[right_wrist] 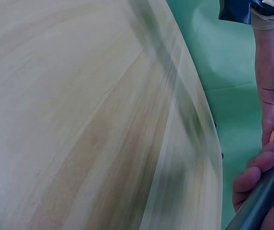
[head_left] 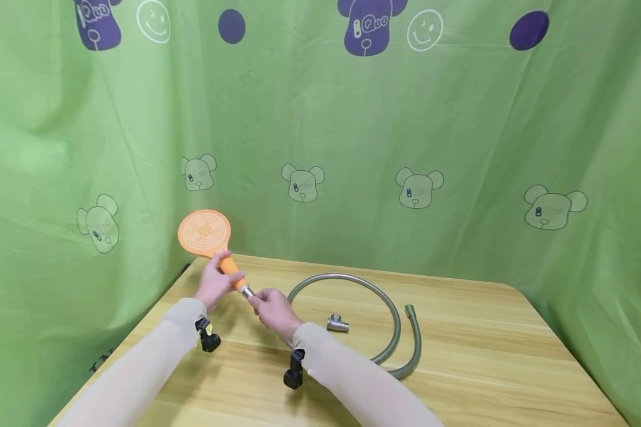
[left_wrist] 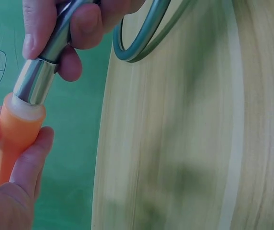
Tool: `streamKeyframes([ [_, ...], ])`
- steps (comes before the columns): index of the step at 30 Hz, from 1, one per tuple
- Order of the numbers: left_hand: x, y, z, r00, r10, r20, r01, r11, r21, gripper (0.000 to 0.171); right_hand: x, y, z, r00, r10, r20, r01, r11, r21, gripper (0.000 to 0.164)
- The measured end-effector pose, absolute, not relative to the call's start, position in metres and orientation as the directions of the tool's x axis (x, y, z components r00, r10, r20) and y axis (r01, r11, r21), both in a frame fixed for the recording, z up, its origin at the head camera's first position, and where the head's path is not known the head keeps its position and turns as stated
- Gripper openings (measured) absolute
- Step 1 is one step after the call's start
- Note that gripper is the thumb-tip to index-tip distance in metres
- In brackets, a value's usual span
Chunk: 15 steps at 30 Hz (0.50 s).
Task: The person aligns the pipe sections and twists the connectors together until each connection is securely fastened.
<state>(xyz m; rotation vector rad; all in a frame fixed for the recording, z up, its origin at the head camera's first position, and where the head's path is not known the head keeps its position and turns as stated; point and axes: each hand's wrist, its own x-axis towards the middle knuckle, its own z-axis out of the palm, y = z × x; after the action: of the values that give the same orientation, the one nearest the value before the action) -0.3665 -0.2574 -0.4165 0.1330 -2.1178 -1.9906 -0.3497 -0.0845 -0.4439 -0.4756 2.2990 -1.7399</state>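
Left hand (head_left: 213,284) gripping orange shower head (head_left: 204,232) by handle (left_wrist: 18,136), disc lying beyond fingers; right hand (head_left: 275,311) pinching hose end (left_wrist: 58,39) below handle. Metal fitting (head_left: 337,324) lying right of hands. Joint probably wanting straight alignment, steady left grip, gentle turning.

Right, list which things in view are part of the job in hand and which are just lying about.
In the job:
- orange, round-faced shower head, gripped by the left hand
- grey flexible hose, one end held to the handle by the right hand

Lying about, apparently:
- small silvery metal branched fitting, untouched on the pale wood-grain table
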Motion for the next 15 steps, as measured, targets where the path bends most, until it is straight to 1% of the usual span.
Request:
streamKeyframes([
  [7, -0.3663, -0.2560, -0.4189, -0.960, -0.256, 0.113, 0.097, 0.077, 0.992, 0.074, -0.3527, -0.0854, -0.4461, -0.927, -0.373, 0.044, -0.160, 0.286, -0.945, 0.029],
  [15, -0.3660, -0.2509, -0.4194, -0.951, -0.295, 0.097, 0.091, 0.034, 0.995, 0.073, -0.3504, -0.0850, -0.4424, -0.939, -0.338, 0.067, -0.181, 0.320, -0.930, 0.027],
])
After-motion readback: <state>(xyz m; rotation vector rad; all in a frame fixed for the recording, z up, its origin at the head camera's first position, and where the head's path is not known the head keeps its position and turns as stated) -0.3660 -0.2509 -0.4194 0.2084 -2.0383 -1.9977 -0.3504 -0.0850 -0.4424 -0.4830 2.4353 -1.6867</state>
